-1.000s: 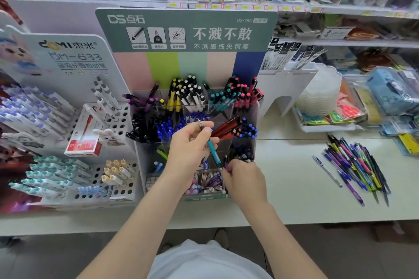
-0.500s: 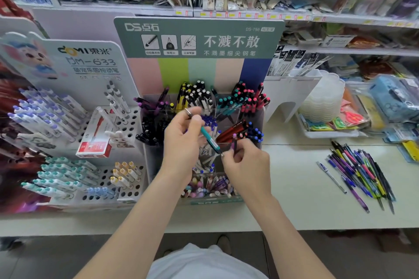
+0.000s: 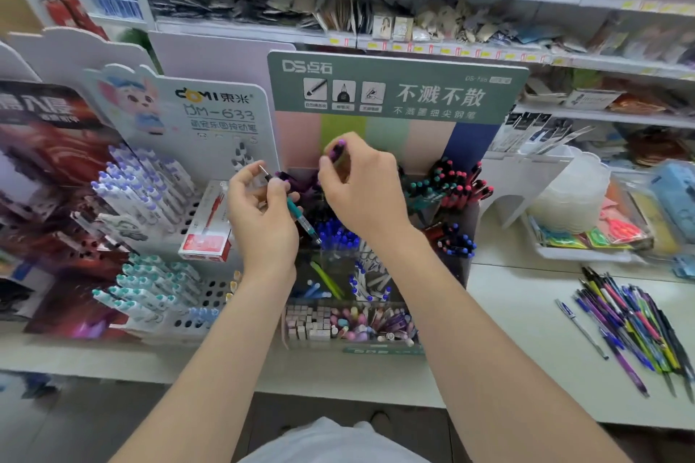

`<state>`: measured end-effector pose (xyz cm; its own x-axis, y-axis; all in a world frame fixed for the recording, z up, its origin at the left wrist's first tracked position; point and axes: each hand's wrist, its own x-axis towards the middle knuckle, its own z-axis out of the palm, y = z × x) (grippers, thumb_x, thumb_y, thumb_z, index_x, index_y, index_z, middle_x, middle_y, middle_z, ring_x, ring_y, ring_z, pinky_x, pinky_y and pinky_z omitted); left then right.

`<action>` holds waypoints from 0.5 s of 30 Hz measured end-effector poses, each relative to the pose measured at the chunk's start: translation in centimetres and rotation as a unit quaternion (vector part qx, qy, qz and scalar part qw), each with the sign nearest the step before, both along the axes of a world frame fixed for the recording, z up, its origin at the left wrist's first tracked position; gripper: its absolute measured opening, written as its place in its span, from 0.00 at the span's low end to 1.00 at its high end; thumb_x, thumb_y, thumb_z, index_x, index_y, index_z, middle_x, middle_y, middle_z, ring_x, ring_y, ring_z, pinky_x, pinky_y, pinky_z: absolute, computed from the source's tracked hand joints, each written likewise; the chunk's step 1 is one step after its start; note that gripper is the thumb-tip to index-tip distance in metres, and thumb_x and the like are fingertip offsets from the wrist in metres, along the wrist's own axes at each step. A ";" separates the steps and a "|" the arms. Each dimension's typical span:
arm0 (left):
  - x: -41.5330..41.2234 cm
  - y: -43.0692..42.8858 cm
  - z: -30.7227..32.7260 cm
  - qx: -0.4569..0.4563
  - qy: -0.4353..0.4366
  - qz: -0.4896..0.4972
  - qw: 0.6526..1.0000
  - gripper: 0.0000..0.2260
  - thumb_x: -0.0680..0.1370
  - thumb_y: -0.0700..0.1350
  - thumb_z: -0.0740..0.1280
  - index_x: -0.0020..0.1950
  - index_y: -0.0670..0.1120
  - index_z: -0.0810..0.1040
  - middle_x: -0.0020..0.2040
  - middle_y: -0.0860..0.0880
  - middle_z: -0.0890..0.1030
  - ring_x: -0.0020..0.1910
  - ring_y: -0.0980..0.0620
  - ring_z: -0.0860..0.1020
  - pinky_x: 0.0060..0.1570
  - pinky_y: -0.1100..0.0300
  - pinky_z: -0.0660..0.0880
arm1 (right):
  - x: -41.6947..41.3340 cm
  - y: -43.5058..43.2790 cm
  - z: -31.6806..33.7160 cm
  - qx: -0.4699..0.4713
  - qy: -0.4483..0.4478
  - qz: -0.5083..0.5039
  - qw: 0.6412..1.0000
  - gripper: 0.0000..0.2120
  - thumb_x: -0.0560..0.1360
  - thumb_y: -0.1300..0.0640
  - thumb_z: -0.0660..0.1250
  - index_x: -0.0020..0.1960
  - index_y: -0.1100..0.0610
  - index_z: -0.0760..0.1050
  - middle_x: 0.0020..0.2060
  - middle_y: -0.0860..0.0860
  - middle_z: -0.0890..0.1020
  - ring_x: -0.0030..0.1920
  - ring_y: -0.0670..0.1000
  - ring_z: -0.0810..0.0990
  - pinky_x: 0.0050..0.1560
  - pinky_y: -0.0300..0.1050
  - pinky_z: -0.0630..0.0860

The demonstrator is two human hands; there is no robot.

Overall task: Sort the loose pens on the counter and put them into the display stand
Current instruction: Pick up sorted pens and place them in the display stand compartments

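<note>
The display stand (image 3: 398,90) with a green header holds several compartments of pens sorted by colour. My left hand (image 3: 259,222) grips a teal pen (image 3: 301,218), held slanted over the stand's blue pens. My right hand (image 3: 361,192) is raised over the back left compartment and pinches a purple pen (image 3: 337,151) by its upper end. A pile of loose pens (image 3: 632,323) lies on the white counter (image 3: 526,312) at the right.
A white DOMI pen rack (image 3: 158,237) stands left of the stand, with a red box (image 3: 207,237) on it. A tray of colourful packets (image 3: 586,233) and a stack of clear containers sit at the back right. Shelves of goods run behind.
My right hand has risen from the stand's middle to the back left compartment with the purple pen. My left hand has kept the teal pen and moved up slightly. The camera has tilted up.
</note>
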<state>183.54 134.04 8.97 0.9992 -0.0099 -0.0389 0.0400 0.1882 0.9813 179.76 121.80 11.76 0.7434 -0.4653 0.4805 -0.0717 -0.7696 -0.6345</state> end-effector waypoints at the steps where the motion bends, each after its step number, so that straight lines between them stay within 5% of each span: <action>1: 0.2 0.3 0.0 0.005 -0.001 0.001 1.000 0.11 0.86 0.42 0.64 0.67 0.54 0.75 0.53 0.45 0.86 0.51 0.51 0.86 0.59 0.42 0.83 | 0.8 -0.1 -0.4 -0.018 0.052 -0.010 0.998 0.05 0.78 0.51 0.70 0.50 0.52 0.80 0.35 0.47 0.84 0.36 0.53 0.83 0.40 0.53 0.82; 5: 0.7 1.2 0.1 0.028 -0.008 0.005 1.000 0.13 0.87 0.40 0.61 0.68 0.54 0.75 0.51 0.48 0.87 0.52 0.52 0.86 0.62 0.39 0.81 | 1.7 -0.6 -1.6 -0.026 0.065 -0.006 0.998 0.09 0.78 0.51 0.71 0.56 0.52 0.84 0.35 0.46 0.82 0.39 0.52 0.82 0.46 0.53 0.82; 9: 1.2 1.5 0.1 0.027 -0.028 -0.004 0.999 0.13 0.87 0.40 0.62 0.67 0.55 0.75 0.52 0.47 0.87 0.52 0.51 0.86 0.60 0.41 0.82 | 0.1 0.6 -1.4 -0.056 0.042 0.015 0.997 0.10 0.84 0.53 0.64 0.56 0.53 0.84 0.46 0.50 0.83 0.44 0.52 0.81 0.46 0.54 0.80; 15: 0.4 -0.4 1.3 -0.074 0.016 -0.083 0.994 0.09 0.86 0.35 0.63 0.62 0.48 0.73 0.58 0.39 0.81 0.51 0.44 0.88 0.56 0.46 0.85 | -5.5 2.9 -1.9 0.151 0.029 -0.025 0.988 0.03 0.80 0.53 0.69 0.49 0.47 0.81 0.41 0.42 0.83 0.39 0.44 0.80 0.42 0.39 0.77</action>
